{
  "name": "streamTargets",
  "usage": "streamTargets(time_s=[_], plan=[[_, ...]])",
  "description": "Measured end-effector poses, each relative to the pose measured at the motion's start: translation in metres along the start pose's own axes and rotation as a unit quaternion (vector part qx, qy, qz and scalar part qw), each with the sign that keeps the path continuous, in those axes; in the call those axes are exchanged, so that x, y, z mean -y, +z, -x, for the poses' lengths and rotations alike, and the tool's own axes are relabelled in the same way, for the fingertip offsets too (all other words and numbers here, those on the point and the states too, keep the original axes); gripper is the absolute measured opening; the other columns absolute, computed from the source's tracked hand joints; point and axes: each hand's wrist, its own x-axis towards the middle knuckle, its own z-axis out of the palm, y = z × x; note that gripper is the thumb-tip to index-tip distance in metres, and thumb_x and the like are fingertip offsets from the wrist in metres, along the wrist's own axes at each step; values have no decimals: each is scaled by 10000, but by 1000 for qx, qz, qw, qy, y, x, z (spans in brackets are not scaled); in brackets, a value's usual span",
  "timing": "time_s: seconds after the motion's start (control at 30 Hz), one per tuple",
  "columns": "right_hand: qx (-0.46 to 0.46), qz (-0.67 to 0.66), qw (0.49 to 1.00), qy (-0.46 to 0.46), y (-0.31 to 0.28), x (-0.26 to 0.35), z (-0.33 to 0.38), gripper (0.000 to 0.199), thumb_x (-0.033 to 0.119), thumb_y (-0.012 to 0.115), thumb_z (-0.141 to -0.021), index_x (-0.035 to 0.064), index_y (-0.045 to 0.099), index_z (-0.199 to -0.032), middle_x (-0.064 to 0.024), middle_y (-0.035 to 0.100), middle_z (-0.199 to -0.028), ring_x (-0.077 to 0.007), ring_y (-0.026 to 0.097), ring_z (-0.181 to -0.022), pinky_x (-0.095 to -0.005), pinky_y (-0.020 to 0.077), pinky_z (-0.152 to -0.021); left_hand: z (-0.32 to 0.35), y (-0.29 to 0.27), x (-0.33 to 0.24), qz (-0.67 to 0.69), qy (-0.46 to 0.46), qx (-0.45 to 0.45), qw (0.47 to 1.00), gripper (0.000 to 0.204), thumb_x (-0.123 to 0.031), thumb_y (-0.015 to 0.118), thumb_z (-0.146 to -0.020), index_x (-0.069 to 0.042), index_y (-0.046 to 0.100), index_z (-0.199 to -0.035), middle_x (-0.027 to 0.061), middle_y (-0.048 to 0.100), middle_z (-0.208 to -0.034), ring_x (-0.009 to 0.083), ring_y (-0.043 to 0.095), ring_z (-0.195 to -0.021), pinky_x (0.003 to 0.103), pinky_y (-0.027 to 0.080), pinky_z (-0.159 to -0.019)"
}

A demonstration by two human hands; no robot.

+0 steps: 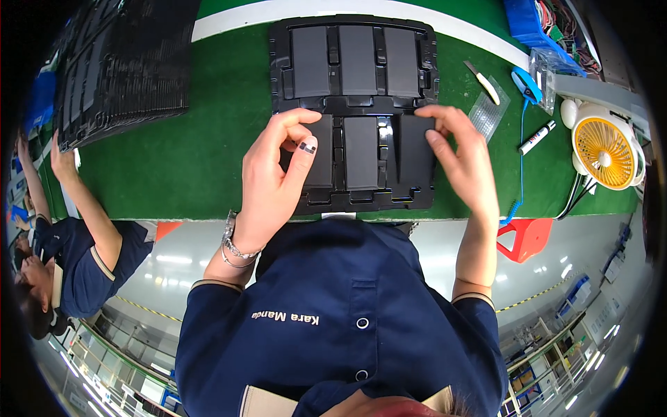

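Green tabletop (222, 153) — black tray (365, 109) lying flat, long axis front-to-back.

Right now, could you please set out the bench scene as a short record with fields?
Left hand: at the lower-left panel, thumb and forefinger apart; contact unclear
Right hand: at the lower-right panel, thumb and forefinger apart; contact unclear
Tray: black, moulded, on the green bench, dark panels in two rows of three
Left of tray: stack of black trays; co-worker nearby
Right of tray: knife, clear plastic sheet, marker, fan
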Motion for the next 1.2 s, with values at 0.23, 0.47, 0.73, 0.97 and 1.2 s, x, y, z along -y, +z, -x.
streamTargets(time_s=[0.23, 0.47, 0.73, 0.97, 1.2], plan=[[-92, 182, 975, -93, 15, 7, 6, 373, 58, 714, -720, 52, 604, -1076, -92, 541, -1111, -308, 513, -1027, -415, 420, -864, -1, -1, 3, -11, -4, 13, 1000, 229, -60, 523, -928, -11, 567, -1148, 13, 534, -776, 99, 524, -767, 257, 440, -769], [99, 193, 958, -189, 33, 45, 8, 699, 243, 799, -606, 36, 530, -1217, -142, 452, -1355, -319, 380, -1316, -477, 331, -1072, -3, 0, 3, 27, -5, 0, 1000, 207, -54, 593, -899, -29, 595, -1104, 44, 604, -853, 123, 582, -743, 265, 478, -728], [7, 305, 865, -399, 41, 42, 5, 219, 168, 644, -783, -21, 606, -886, -176, 678, -933, -293, 674, -899, -424, 505, -930, 6, -9, -1, 130, -89, 117, 981, 324, -280, 413, -1027, -15, 593, -974, 15, 636, -759, 93, 611, -709, 226, 451, -643], [-155, 186, 868, -434, 45, 61, 6, 162, 38, 687, -706, 35, 666, -867, -130, 681, -1020, -268, 654, -969, -406, 504, -868, 18, 20, -20, 456, -300, 53, 836, 420, -245, 349, -1040, 27, 359, -1358, 117, 563, -1171, 150, 562, -1076, 328, 490, -878], [-141, -235, 958, -88, 52, 54, 9, 92, 2, 643, -827, -13, 622, -915, -117, 581, -973, -212, 595, -844, -322, 485, -743, 1, 17, -19, 389, -98, 111, 909, 336, -98, 461, -985, -20, 343, -1289, 87, 564, -1010, 131, 581, -889, 304, 502, -850]])
